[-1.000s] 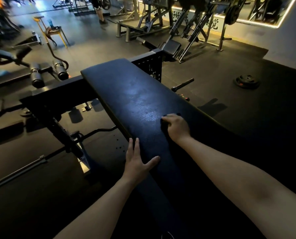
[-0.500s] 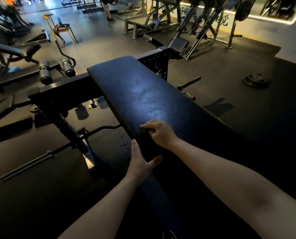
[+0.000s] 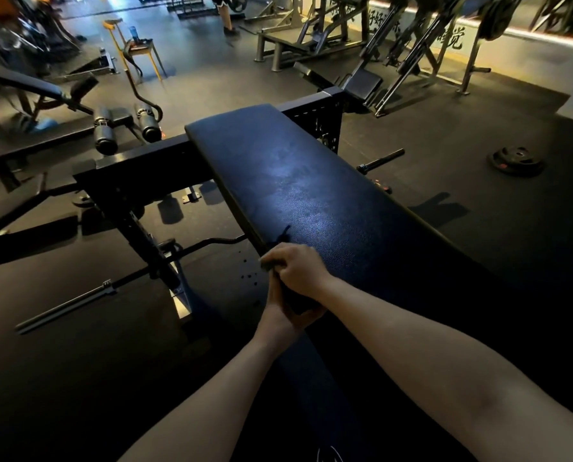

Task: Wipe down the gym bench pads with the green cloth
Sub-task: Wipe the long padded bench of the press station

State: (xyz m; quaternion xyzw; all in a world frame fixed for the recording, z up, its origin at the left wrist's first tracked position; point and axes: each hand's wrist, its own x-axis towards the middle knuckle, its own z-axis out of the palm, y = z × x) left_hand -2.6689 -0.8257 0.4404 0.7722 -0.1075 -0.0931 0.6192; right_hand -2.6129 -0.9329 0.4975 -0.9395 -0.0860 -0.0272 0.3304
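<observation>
Your right hand point(image 3: 299, 272) grips the dark cloth point(image 3: 269, 263) at the left edge of the bench pad point(image 3: 295, 181); your left hand point(image 3: 280, 316) rests open against that edge, just beneath.

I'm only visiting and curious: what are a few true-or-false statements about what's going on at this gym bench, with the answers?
1. The right hand grips a dark cloth at the left edge of the bench pad. True.
2. A weight plate lies on top of the pad. False: it lies on the floor, off to the right of the bench.
3. The left hand hangs well away from the bench. False: it rests at the pad's left edge, just beneath the right hand.
4. A person stands far back in the gym. True: only their legs show.
</observation>
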